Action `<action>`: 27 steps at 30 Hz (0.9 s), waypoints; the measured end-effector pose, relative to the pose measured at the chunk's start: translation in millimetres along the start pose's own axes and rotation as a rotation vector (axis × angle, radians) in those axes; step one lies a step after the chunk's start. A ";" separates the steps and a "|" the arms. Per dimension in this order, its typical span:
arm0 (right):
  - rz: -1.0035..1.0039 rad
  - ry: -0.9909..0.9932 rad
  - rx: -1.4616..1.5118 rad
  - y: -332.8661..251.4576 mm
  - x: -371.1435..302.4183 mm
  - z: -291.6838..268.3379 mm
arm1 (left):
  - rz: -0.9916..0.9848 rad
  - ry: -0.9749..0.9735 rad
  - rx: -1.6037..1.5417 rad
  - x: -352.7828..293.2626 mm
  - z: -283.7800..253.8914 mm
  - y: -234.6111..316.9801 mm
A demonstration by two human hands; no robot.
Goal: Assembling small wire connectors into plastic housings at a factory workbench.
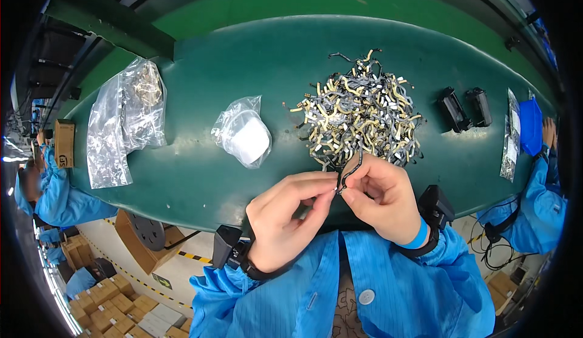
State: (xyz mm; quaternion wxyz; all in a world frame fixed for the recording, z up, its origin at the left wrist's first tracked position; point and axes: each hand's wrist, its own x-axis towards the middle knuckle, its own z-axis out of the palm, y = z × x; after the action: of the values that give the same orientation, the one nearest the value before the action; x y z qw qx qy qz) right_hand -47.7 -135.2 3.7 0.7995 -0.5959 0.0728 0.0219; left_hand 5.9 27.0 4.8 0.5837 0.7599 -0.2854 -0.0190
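My left hand [285, 216] and my right hand [382, 199] meet at the near edge of the green table, fingertips pinched close together. Between them is a short black cable [359, 169], its upper part rising beside my right forefinger. The fingers partly hide the cable's lower end, and a tiny pale bit shows at the left fingertips. Just beyond my hands lies a loose heap of short cables [364, 110] in grey, black and cream, many with small white tags.
Left on the green table [194, 95] are a clear bag with white contents [246, 135] and larger clear bags [130, 119]. To the right stand black plastic holders [454, 110], a flat clear bag [510, 138] and a blue bin [531, 127]. Co-workers sit at both ends.
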 end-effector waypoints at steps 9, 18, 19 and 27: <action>-0.280 -0.002 -0.406 1.6 4.5 -0.1 | -0.230 0.015 -0.206 -5.5 -1.5 1.2; -0.342 -0.077 -0.512 -3.9 8.0 4.9 | -0.182 0.000 0.034 -1.5 -9.6 8.1; -0.343 -0.079 -0.510 -3.8 8.3 4.8 | -0.158 -0.001 0.057 -1.7 -10.3 6.5; -0.267 -0.059 -0.491 -4.6 8.3 6.9 | -0.138 -0.015 0.040 -4.3 -15.2 5.4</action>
State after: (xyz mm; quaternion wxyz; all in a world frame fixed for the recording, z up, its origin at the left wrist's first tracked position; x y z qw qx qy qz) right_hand -38.3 -130.4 8.8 0.6287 -0.7752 -0.0371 -0.0494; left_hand 5.6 41.4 13.2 0.5637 0.7891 -0.2369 -0.0595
